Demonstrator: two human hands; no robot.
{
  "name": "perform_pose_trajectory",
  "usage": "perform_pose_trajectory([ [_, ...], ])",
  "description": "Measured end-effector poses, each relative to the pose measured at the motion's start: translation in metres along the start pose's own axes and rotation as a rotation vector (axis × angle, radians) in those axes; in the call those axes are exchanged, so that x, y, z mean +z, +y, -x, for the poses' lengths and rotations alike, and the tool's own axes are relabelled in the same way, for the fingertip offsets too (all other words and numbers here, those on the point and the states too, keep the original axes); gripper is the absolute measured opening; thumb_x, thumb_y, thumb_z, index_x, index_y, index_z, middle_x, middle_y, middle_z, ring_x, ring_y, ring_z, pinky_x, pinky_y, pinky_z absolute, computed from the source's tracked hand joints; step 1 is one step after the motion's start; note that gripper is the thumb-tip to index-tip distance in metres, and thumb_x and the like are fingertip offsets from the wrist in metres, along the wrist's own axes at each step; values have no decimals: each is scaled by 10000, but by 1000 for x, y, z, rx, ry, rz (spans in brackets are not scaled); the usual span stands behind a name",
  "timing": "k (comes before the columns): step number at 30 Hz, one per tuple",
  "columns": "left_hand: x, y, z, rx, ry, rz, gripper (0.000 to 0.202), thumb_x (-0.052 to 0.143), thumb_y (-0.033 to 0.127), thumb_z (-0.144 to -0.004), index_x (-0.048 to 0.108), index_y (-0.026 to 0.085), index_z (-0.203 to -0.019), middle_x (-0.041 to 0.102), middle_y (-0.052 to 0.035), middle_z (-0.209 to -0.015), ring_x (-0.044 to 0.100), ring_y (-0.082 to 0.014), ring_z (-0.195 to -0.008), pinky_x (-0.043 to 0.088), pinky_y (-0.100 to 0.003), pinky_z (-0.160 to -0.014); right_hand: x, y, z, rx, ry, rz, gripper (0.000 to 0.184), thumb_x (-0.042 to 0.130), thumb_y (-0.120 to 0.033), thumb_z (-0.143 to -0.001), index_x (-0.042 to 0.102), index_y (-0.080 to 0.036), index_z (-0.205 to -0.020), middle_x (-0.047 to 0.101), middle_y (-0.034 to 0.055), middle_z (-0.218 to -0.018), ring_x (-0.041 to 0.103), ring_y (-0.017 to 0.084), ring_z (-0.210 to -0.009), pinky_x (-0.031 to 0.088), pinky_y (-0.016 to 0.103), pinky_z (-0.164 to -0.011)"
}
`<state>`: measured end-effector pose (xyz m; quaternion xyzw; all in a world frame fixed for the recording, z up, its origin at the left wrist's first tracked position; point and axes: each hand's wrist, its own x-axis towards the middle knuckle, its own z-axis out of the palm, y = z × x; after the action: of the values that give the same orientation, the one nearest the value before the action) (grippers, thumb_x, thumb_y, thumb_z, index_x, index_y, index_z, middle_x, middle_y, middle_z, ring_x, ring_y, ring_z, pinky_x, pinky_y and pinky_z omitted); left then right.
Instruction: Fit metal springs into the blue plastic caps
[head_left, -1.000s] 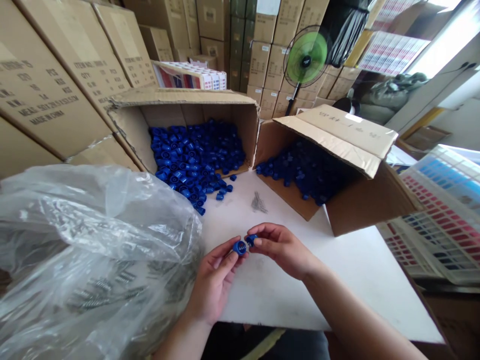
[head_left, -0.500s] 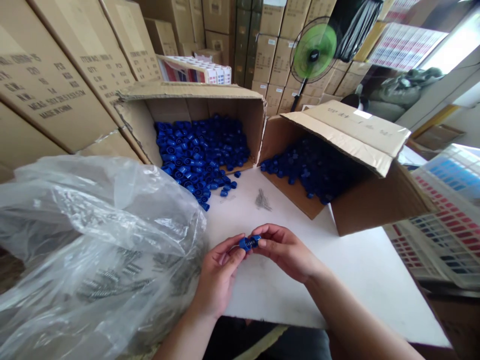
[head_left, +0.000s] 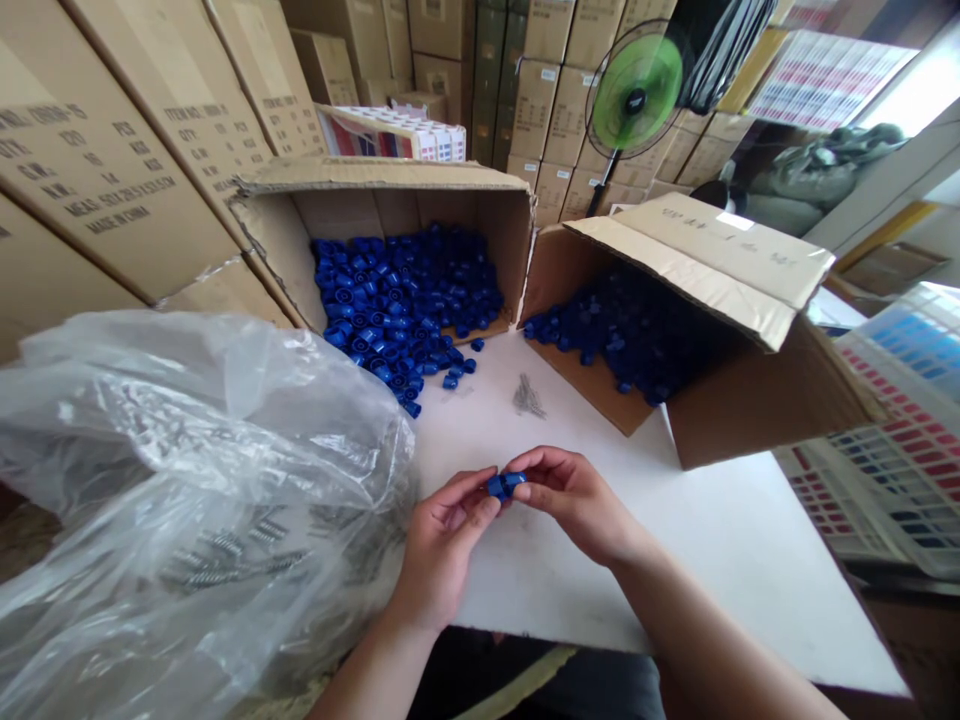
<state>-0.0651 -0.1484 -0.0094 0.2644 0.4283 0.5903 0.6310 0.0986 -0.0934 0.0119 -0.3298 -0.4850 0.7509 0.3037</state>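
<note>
My left hand (head_left: 448, 530) pinches a small hollow blue plastic piece (head_left: 496, 488) between thumb and fingers. Held the same way, a second blue plastic piece (head_left: 516, 479) is in my right hand (head_left: 574, 500). The two pieces meet end to end above the white table (head_left: 555, 580); whether they are joined, I cannot tell. Beyond my hands lies a small heap of thin metal pins (head_left: 529, 397). Loose blue cylindrical pieces (head_left: 390, 310) spill from the left carton onto the table. Darker blue pieces (head_left: 622, 330) fill the right carton.
The left carton (head_left: 390, 175) and right carton (head_left: 765, 400) lie on their sides at the back. A clear plastic bag (head_left: 217, 400) with metal springs (head_left: 232, 555) sits at left. Plastic baskets (head_left: 900, 430) stand at right, a green fan (head_left: 636, 98) behind.
The two blue pieces have turned a little in my fingers, and the lettering seen on them before is now out of sight. The view has shifted slightly.
</note>
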Motion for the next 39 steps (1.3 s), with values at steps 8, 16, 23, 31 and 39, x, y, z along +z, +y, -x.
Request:
perform_pose_trajectory([
  [8,-2,-1,1,4,-61,-133,281,709,225,-768,729,198,-1048,641,-25,-863,607,-102,-812,503,-205,-791,-1,-6,6,-63,30,239,407,717,-363,-761,671,-101,-1068,584,79,-986,627,77,-886,566,194,-876],
  [16,-3,-4,0,-52,16,-73,355,743,241,-737,700,188,-1085,683,-49,-920,638,-123,-843,528,-223,-788,-1,2,3,-95,56,377,435,692,-404,-784,673,-150,-1137,579,74,-1041,615,64,-926,553,159,-875],
  [23,9,7,6,-68,-79,-66,462,762,261,-713,618,195,-1147,684,-88,-1068,669,-135,-774,540,-271,-768,8,-29,25,-130,67,572,323,588,-333,-866,623,-112,-1100,562,84,-1058,579,45,-919,528,118,-819],
  [31,1,4,6,-109,11,-363,333,721,349,-748,652,181,-1027,699,-58,-954,659,-138,-842,529,-197,-787,-88,-43,115,-122,546,311,379,654,-385,-781,574,-109,-1027,553,71,-968,555,50,-804,523,158,-700],
  [39,2,0,0,-48,-120,-577,337,718,392,-739,659,180,-995,681,-66,-936,646,-166,-855,549,-202,-804,-213,-14,268,96,1572,699,608,603,-567,-707,602,-206,-1196,526,135,-1151,534,50,-752,351,179,-603],
])
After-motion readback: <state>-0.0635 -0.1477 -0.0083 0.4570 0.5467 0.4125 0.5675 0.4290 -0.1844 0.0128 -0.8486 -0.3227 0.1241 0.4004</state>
